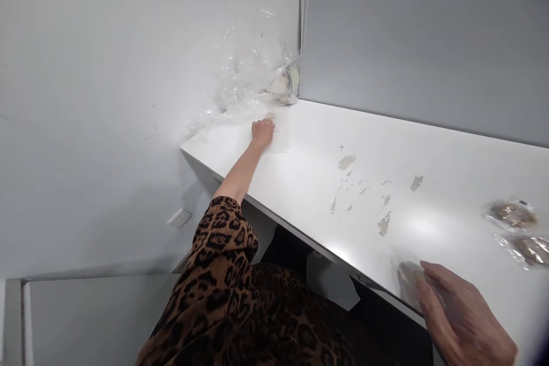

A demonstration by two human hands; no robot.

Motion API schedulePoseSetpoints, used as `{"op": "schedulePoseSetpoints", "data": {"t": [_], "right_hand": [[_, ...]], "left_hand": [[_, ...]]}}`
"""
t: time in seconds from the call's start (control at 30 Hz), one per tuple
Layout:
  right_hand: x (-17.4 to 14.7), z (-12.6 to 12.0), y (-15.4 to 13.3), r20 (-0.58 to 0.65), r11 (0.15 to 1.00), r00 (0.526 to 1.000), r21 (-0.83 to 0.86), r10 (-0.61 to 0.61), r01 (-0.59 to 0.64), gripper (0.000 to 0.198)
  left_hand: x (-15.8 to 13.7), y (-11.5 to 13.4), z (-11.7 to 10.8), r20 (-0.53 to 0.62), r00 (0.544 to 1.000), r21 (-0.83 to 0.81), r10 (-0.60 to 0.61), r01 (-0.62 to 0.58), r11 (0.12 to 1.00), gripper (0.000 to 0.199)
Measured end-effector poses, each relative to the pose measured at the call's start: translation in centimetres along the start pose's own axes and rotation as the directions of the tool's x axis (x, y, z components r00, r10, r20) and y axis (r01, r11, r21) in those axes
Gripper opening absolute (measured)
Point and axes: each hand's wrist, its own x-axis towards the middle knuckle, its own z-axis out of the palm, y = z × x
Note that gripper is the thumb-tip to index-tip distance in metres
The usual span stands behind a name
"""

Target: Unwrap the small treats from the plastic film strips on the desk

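Note:
Far out on the white table (309, 143), my left hand (262, 132) is closed with its fingers curled. It lies against a flat, nearly see-through plastic piece (281, 140); whether the fingers grip it is hidden. A small yellowish thing (270, 116) shows just beyond the knuckles. By the table's front edge, my right hand (465, 311) has its thumb and fingers stretched out and apart, with nothing plainly held. Beside its fingertips is a blurred greyish patch that I cannot make out.
Crumpled clear plastic bags (244, 83) pile up against the wall in the back corner. Two clear packets with brownish contents (512, 214) (534, 249) lie at the right. A grey panel (420, 40) bounds the table's back. A wall outlet (179, 217) sits low at the left.

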Motion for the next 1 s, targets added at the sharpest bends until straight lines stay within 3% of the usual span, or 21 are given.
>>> {"op": "schedulePoseSetpoints", "data": {"t": [0.07,0.2,0.4,0.53,0.67,0.83,0.93,1.0], "right_hand": [[-0.1,0.2,0.4,0.01,0.998,0.998,0.001,-0.069,0.069,0.049],[-0.1,0.5,1.4,0.023,0.99,0.991,0.041,-0.133,0.132,0.04],[-0.1,0.3,1.9,0.108,0.981,0.992,0.189,-0.07,0.049,0.025],[0.7,0.9,0.8,0.144,0.972,0.989,0.235,-0.045,0.01,0.028],[2.1,2.5,-0.2,0.174,0.982,0.971,0.127,-0.162,0.141,0.033],[4.9,3.1,-0.6,0.209,0.948,0.952,-0.183,-0.222,0.261,0.045],[6.8,2.3,0.1,0.236,0.889,0.962,-0.397,-0.14,0.227,0.054],[8.0,1.7,1.0,0.313,0.866,0.948,-0.454,-0.062,0.207,0.056]], "left_hand": [[-1.0,1.1,0.3,-0.009,0.997,-0.063,0.077,-0.077,0.995,0.035],[-4.6,4.3,2.1,0.059,0.978,-0.112,0.198,-0.191,0.975,0.033],[-11.0,10.4,3.4,0.259,0.899,-0.208,0.353,-0.305,0.929,0.04],[-12.7,14.7,4.5,0.436,0.836,-0.342,0.333,-0.188,0.921,0.032],[-12.8,17.0,7.5,0.461,0.855,-0.33,0.236,-0.081,0.94,0.03],[-12.3,16.7,10.3,0.498,0.86,-0.37,0.114,0.091,0.925,0.033],[-12.0,15.7,10.0,0.486,0.872,-0.413,0.06,0.169,0.895,0.03],[-11.9,14.8,9.2,0.469,0.883,-0.449,0.017,0.222,0.866,0.029]]}}
